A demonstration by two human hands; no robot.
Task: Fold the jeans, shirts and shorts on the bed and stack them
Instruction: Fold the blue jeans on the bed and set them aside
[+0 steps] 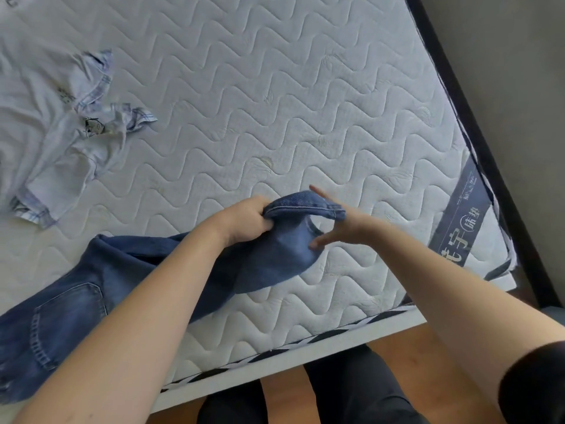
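The jeans [76,304] are the thing being worked on right now. They lie across the bed [305,102] at about 8 o'clock, with the back pocket part down near the near edge and one leg end lifted up near the middle. The left hand [244,218] has its fingers curled tight around the hem of that leg. The right hand [342,223] sits just beside it at 3 o'clock; its fingers [318,241] are spread out straight, and some seem to be tucked inside the leg opening, not squeezing anything. It looks like the person is opening or straightening the leg end, so the folding has only just begun. Next, I think the leg needs to be pulled flat and laid on the other leg, which takes both hands and a smooth tug. A pale shirt [55,123] with striped edges lies crumpled at 10 o'clock, well apart from the jeans, not folded yet. No stack can be seen so far.
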